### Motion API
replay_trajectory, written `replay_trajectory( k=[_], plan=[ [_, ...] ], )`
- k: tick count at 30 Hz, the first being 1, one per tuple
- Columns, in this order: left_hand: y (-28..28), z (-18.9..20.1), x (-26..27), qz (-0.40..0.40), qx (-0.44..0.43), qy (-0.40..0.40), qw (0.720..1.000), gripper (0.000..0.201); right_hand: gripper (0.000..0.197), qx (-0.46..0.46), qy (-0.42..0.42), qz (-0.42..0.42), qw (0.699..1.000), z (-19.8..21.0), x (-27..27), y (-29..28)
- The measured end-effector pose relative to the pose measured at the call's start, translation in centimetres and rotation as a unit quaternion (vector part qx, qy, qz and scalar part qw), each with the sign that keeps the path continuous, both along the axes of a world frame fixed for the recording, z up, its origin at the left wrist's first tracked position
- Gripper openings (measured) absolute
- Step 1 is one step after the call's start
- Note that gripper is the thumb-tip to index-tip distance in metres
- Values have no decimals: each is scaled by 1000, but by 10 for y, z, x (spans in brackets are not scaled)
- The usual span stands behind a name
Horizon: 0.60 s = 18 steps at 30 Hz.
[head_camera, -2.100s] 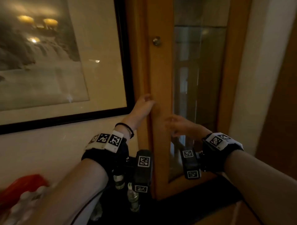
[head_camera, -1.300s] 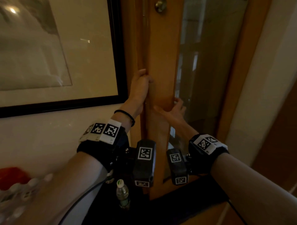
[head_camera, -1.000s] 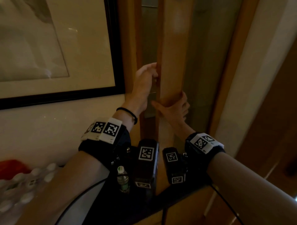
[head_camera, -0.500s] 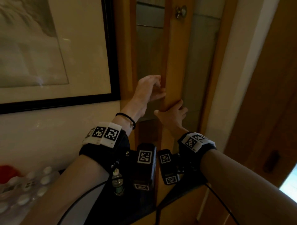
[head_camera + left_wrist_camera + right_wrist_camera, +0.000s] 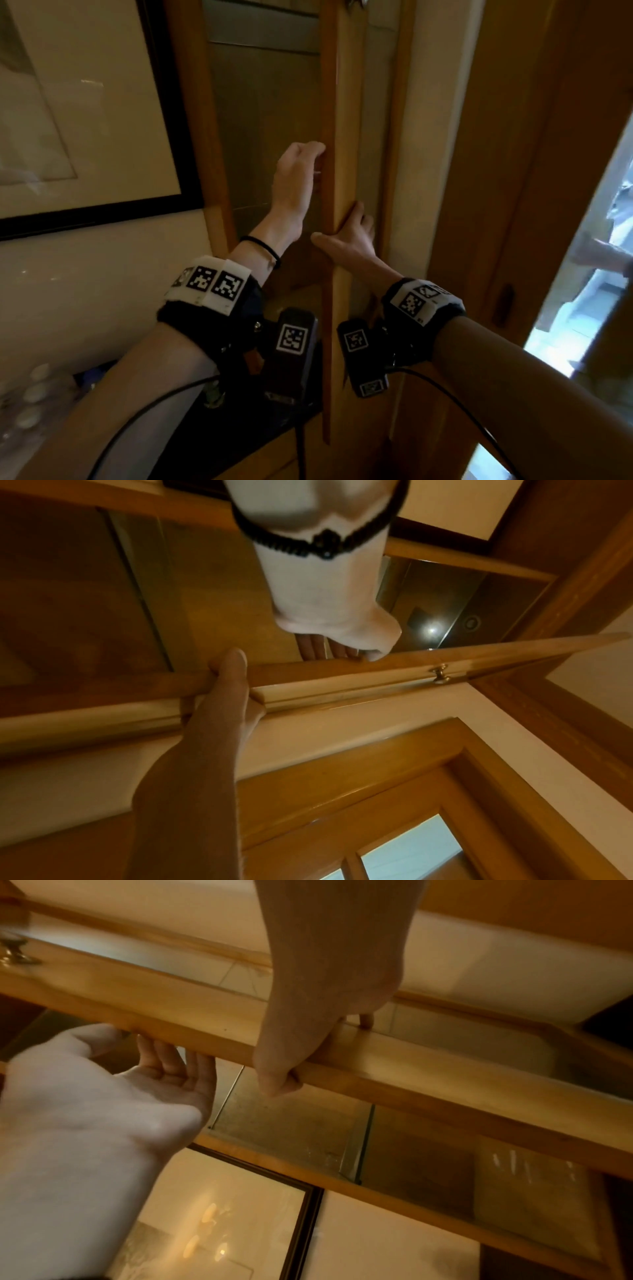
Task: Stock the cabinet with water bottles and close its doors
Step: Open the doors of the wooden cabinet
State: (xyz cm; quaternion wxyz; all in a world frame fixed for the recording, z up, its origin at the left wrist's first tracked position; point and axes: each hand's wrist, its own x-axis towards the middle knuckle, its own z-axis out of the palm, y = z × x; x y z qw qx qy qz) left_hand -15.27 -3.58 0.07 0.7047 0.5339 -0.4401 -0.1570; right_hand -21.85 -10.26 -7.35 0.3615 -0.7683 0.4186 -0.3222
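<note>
The cabinet door, a wooden frame round glass, stands ajar and edge-on to me. My left hand hooks its fingers behind the door's free edge, its thumb on that edge. Just below, my right hand grips the same stile, thumb on the inner edge and fingers on the front. The brass knob lies further up the stile. A wrapped pack of water bottles with white caps sits at the lower left. One single bottle is mostly hidden under my left wrist.
A black-framed picture hangs left of the cabinet. Inside the cabinet I see a glass shelf. A dark counter lies below my arms. At the right are a wooden room door frame and another person's hand in a bright opening.
The cabinet door has swung out from shut to ajar. Both hands have stayed on its free edge and moved with it, and the cabinet's inside now shows.
</note>
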Motion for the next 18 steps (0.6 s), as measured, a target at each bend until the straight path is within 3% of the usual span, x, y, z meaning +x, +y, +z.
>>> replay_trajectory(
  k=[9, 15, 18],
  plan=[
    [-24, -2, -77, -46, 28, -56, 997, 20, 105, 15, -15, 62, 998, 0, -87, -28],
    [-56, -8, -134, -75, 67, -38, 994, 52, 112, 64, -77, 117, 988, -12, -144, -72],
    [-75, -7, -165, -88, 77, -38, 992, 58, 86, 58, -102, 152, 981, -5, -181, -78]
  ],
)
